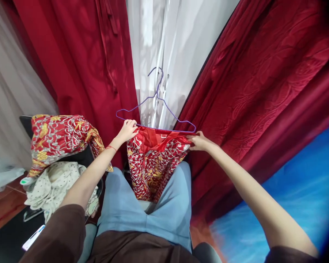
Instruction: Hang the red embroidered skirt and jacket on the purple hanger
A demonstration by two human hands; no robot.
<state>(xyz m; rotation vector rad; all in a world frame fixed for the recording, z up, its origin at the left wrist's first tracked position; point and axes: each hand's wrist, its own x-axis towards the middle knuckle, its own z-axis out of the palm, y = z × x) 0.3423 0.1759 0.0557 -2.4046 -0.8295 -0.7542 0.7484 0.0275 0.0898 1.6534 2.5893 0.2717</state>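
Note:
A purple wire hanger (157,95) stands out above a red garment (155,164) patterned in silver and gold, its bottom bar running along the garment's top edge. My left hand (128,130) pinches the upper left corner of the garment at the bar. At the upper right corner, my right hand (200,141) grips the cloth, with the thumb and fingers pressed together. The garment hangs down between my knees, and a small white label shows inside its red lining.
Another red and gold patterned garment (60,138) lies on a dark chair at the left, above a white dotted cloth (55,182). Red curtains (84,54) and white cloth hang ahead. A phone-like object (33,237) rests at lower left.

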